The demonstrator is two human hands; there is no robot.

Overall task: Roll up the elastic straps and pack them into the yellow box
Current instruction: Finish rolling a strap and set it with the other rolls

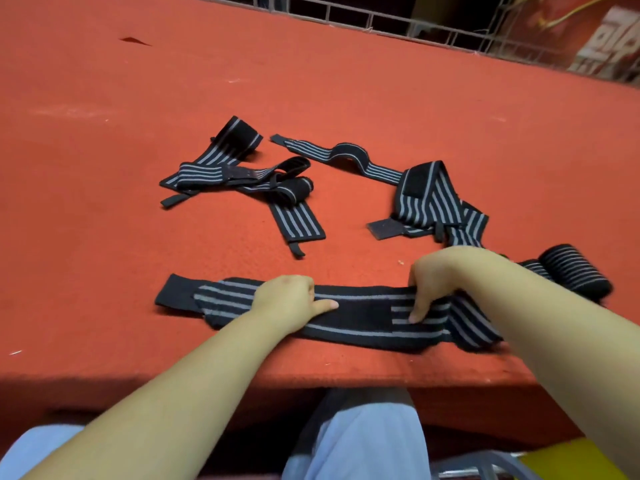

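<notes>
Strap (360, 311) of black elastic with grey stripes lies flat along the near edge of the red tabletop (104, 133). The left hand (287, 301) rests on it with fingers curled under and thumb out straight; the right hand (436, 282) pinches its right part, fingers bent down onto the stripes. A rolled strap (575, 277) sits just beyond the right forearm, partly hidden. Loose straps (242, 178) lie mid-tabletop. A yellow box (568, 459) is cut off at the lower right corner. No writing is readable.
</notes>
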